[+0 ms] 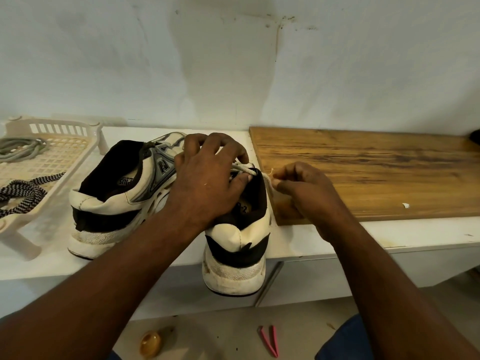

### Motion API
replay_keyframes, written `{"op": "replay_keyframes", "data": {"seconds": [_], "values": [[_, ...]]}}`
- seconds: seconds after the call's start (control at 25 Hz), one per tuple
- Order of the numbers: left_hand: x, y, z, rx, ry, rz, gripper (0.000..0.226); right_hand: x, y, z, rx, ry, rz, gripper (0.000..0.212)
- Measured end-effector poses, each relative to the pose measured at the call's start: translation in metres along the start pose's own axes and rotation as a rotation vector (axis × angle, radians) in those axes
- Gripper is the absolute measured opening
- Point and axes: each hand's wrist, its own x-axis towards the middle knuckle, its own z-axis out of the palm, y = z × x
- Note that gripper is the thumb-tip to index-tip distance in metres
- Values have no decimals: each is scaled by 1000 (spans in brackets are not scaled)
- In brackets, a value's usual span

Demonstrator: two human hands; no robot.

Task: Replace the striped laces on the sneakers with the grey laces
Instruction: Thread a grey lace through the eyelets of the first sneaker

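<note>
Two white and black sneakers stand on a white counter, heels toward me. The right sneaker (237, 245) overhangs the front edge. My left hand (207, 183) rests over its tongue, fingers curled and pinching a pale lace (244, 169) near the top eyelets. My right hand (298, 185) pinches the frayed end of that lace just right of the shoe. The left sneaker (114, 201) stands untouched. A black-and-white striped lace (23, 190) and coiled grey laces (20, 149) lie in a cream plastic basket (70, 162) at the left.
A wooden board (363, 172) lies on the white counter (415, 235) to the right of the shoes, with a small white scrap (405, 205) on it. The wall stands close behind. On the floor below lie pink tweezers (270, 340) and a small amber object (150, 344).
</note>
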Motion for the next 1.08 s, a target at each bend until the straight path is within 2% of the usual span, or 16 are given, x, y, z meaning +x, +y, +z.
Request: {"op": "replay_keyframes", "data": {"seconds": [0.08,0.16,0.28,0.32,0.4,0.44,0.48,0.56,0.64,0.68,0.72,0.8,0.88,1.0,1.04,1.08], "values": [[0,-1,2,-27,0,-22,43,-5,-6,6,117,-84,-118,20],[-2,-1,3,-43,2,-43,47,-8,-9,12,91,-124,-187,29],[-1,-2,2,-67,-16,-62,50,-1,-2,10,101,-74,-108,28],[-1,-3,2,-77,-19,-65,50,5,3,4,-43,-16,-53,26],[-2,-4,1,-89,-20,-75,50,14,14,-11,-608,119,63,21],[-2,-5,1,-100,-24,-87,49,15,18,-16,-766,160,67,19],[-2,-4,1,-114,-34,-104,49,16,19,-17,-765,175,39,17],[-2,-4,2,-137,-45,-127,49,11,19,-10,-559,162,-99,16],[-2,-5,3,-139,-33,-134,50,2,8,3,-176,112,-192,16],[-2,-5,3,-135,-28,-137,51,-2,3,9,-5,76,-199,23],[-2,-4,4,-131,-28,-142,51,-6,0,13,74,45,-219,29],[-4,-3,3,-125,-29,-149,53,-11,-4,18,50,-11,-260,26],[-4,-2,2,-128,-26,-152,55,-5,1,15,-77,0,-225,21],[-5,-3,1,-136,-21,-156,54,9,11,-8,-786,138,49,20],[-6,-4,1,-136,-25,-154,54,11,14,-15,-906,139,119,20],[-6,-4,0,-138,-31,-156,54,12,16,-19,-901,135,129,19]]}}
